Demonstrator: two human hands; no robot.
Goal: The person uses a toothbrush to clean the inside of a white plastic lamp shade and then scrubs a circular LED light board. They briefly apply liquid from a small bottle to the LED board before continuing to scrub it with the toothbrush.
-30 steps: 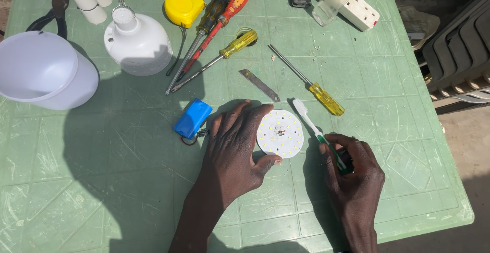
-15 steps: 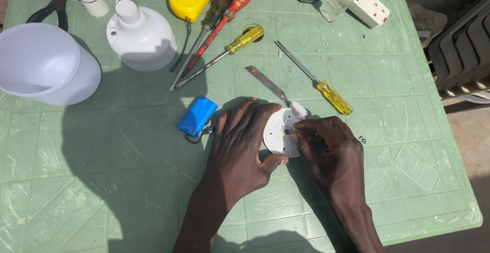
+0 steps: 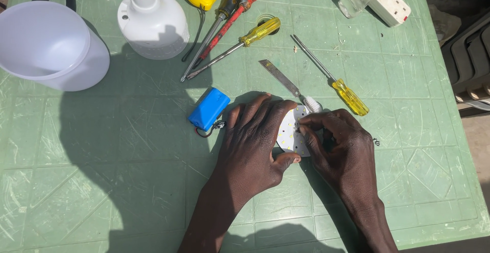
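Lying flat w/ LEDs up: round board (image 3: 292, 133), both hands.

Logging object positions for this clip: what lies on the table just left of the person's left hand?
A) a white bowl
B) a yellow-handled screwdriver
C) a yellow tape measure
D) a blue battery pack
D: the blue battery pack lies right beside the left hand, which steadies the round white disc.
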